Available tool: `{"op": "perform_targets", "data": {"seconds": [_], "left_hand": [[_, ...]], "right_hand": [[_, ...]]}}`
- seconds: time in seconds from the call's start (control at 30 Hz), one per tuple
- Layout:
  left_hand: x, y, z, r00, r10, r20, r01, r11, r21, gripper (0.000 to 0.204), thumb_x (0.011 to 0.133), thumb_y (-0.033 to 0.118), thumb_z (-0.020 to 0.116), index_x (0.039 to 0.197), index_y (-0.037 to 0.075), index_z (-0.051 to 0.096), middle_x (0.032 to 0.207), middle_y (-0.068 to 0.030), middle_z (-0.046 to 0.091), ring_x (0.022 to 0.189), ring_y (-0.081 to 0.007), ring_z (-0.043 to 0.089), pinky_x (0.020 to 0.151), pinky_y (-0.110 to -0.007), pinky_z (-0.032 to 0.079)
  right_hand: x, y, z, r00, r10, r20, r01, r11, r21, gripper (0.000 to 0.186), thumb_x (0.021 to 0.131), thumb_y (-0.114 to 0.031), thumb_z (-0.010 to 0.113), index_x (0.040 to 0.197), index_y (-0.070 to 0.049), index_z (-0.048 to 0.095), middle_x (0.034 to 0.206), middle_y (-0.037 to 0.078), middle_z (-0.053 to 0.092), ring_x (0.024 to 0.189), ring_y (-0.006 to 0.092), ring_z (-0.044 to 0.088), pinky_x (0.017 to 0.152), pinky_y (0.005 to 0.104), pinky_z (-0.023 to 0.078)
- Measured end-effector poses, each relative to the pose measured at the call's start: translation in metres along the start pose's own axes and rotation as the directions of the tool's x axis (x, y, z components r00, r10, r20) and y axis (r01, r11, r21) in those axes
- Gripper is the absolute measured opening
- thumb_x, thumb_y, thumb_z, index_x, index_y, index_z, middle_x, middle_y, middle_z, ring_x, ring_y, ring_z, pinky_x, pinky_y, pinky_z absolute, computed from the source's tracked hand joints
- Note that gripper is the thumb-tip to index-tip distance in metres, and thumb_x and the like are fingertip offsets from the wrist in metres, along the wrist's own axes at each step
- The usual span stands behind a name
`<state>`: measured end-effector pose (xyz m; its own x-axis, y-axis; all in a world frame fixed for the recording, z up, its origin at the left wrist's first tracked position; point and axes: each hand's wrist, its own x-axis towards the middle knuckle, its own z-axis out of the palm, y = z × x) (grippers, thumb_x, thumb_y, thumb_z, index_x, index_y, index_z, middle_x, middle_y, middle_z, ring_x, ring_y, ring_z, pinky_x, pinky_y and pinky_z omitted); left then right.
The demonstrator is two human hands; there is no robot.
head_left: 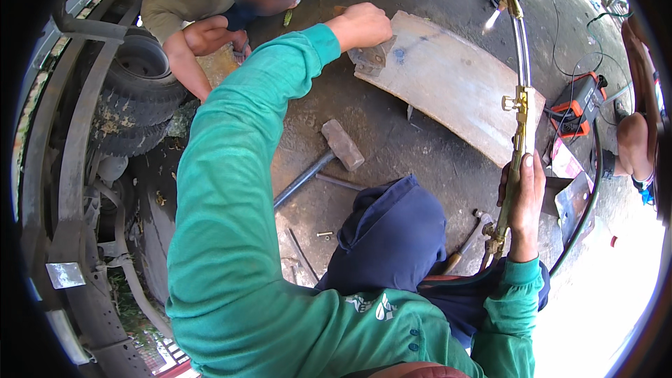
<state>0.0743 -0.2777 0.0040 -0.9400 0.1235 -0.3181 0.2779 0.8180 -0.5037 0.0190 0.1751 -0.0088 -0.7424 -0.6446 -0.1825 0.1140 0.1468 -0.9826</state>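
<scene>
My left hand (362,25) reaches far forward in a green sleeve and grips a small grey metal block (373,56) at the near left corner of a long curved steel plate (455,84) lying on the concrete. My right hand (523,203) is closed around the brass handle of a cutting torch (519,98), which points up and away. A small pale flame (491,21) burns at the torch's tip, above the plate's far edge. My knee in dark blue cloth (392,234) sits between my arms.
A sledgehammer (336,150) lies on the floor below the plate. A truck wheel (136,91) and frame rails stand at the left. One person (203,7) crouches at the top, another (640,133) at the right. An orange machine (577,108) with cables sits nearby.
</scene>
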Motion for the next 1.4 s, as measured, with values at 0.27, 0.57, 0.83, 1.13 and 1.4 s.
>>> {"op": "perform_targets", "data": {"seconds": [0.27,0.57,0.83,1.13,1.4], "left_hand": [[0.027,0.014,-0.024,0.999,0.036,-0.005,-0.036,0.999,0.007,0.017,0.083,0.013,0.063,0.086,0.011,0.080,0.093,-0.0111,0.078,0.090,-0.0329,0.075,0.072,-0.044,0.061],[0.004,-0.007,-0.034,0.932,-0.201,-0.301,0.097,0.941,-0.326,0.045,0.079,0.019,0.081,0.122,0.008,0.071,0.118,-0.0151,0.074,0.115,-0.0336,0.069,0.097,-0.044,0.056],[-0.042,-0.010,0.136,0.795,-0.606,0.021,0.129,0.135,-0.982,0.073,0.086,0.025,0.083,0.148,0.005,0.052,0.138,-0.0116,0.066,0.119,-0.0259,0.066,0.105,-0.038,0.050],[-0.030,0.001,0.116,0.685,-0.729,0.010,0.114,0.094,-0.989,0.041,0.093,0.029,0.077,0.126,0.005,0.072,0.091,-0.0015,0.074,0.069,-0.0100,0.061,0.066,-0.030,0.053],[-0.038,0.010,0.110,0.649,-0.735,-0.199,-0.038,0.230,-0.972,0.039,0.094,0.026,0.078,0.126,0.004,0.072,0.096,-0.0049,0.077,0.080,-0.0094,0.064,0.076,-0.031,0.055]], "right_hand": [[0.004,0.004,0.002,1.000,0.006,0.012,-0.006,1.000,0.018,0.053,0.108,-0.054,0.047,0.124,-0.004,0.055,0.071,0.001,0.052,0.049,0.0078,0.048,0.042,0.0228,0.040],[0.004,0.008,0.000,1.000,0.015,-0.017,-0.014,0.999,0.034,0.057,0.106,-0.058,0.047,0.126,-0.004,0.055,0.072,0.001,0.053,0.052,0.0083,0.049,0.044,0.0232,0.040],[0.005,0.007,0.002,0.999,0.044,-0.019,-0.043,0.998,0.035,0.060,0.105,-0.056,0.047,0.134,-0.004,0.053,0.076,0.002,0.055,0.055,0.0085,0.051,0.044,0.0229,0.040],[0.010,0.017,0.006,0.997,0.070,-0.011,-0.070,0.997,0.022,0.071,0.105,-0.060,0.048,0.142,0.000,0.049,0.078,0.004,0.057,0.054,0.0089,0.050,0.045,0.0228,0.041],[0.021,0.025,0.010,0.995,0.094,-0.024,-0.094,0.996,-0.001,0.075,0.105,-0.062,0.045,0.145,0.002,0.046,0.078,0.004,0.057,0.054,0.0094,0.051,0.045,0.0234,0.041]]}}
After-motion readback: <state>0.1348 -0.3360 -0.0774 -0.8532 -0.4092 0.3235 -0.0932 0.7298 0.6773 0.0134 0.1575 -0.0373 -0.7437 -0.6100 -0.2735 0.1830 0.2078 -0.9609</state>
